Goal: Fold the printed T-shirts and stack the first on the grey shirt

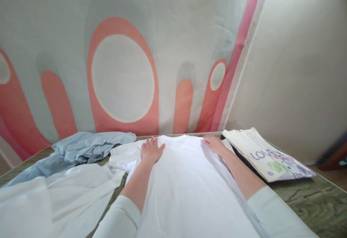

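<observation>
A white T-shirt (187, 187) lies spread flat on the table in front of me, its collar at the far edge. My left hand (151, 149) rests flat on the shirt's left shoulder, fingers stretched out and apart. My right hand (215, 144) lies on the right shoulder, fingers extended over the cloth and holding nothing. Both forearms reach across the shirt in pale sleeves.
A crumpled light blue garment (86, 147) lies at the far left. More white cloth (54, 198) is piled at the near left. A folded cream item with purple lettering (271, 158) sits at the right on the green patterned table (311, 198). A painted wall stands directly behind.
</observation>
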Available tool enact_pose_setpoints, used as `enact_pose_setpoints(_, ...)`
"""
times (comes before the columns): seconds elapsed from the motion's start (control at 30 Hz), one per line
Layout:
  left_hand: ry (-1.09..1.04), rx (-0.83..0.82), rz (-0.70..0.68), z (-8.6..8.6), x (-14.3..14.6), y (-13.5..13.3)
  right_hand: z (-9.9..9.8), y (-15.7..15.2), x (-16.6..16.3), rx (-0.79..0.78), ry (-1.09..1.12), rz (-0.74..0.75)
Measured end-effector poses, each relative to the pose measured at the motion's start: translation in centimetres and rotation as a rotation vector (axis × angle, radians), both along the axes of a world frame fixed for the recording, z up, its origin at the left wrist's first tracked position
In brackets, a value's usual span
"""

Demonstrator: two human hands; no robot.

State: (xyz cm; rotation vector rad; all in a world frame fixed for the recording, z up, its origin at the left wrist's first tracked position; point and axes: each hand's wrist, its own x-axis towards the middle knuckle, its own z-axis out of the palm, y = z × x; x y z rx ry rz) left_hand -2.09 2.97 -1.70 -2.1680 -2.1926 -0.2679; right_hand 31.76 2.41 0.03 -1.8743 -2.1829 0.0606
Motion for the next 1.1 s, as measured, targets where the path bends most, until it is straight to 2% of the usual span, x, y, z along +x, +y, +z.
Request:
enact_pose_setpoints(0.1, 0.007, 0.008, 0.016, 0.1, -0.4, 0.0, 0.6, -0.2, 3.4, 0.017, 0.024, -0.104)
enact_pose_setpoints(0.23, 0.027, 0.010, 0.028, 0.3, -1.0, 0.1, -0.2, -0.5, 5.4, 0.016, 0.037, -0.156)
enact_pose_setpoints(0.47, 0.047, 0.008, 0.047, 0.4, -1.6, 0.1, -1.6, -0.3, 5.2, 0.073, -0.008, -0.192)
enact_pose_setpoints(0.67, 0.081, 0.032, 0.053, 0.5, -1.7, -0.1, -1.1, -0.8, 5.3, 0.096, -0.068, -0.216)
enact_pose_setpoints(0.93, 0.078, 0.063, 0.065, 0.4, -1.7, -0.3, -0.4, -1.6, 4.6, 0.214, -0.138, -0.341)
enact_pose_setpoints(1.03, 0.094, 0.152, 0.073, 1.1, -1.5, -0.8, -0.5, -1.6, 4.8, 0.201, -0.127, -0.341)
enact_pose_setpoints(1.1, 0.116, 0.206, 0.029, 2.2, -0.7, -1.4, -0.4, -1.5, 4.9, 0.204, -0.117, -0.319)
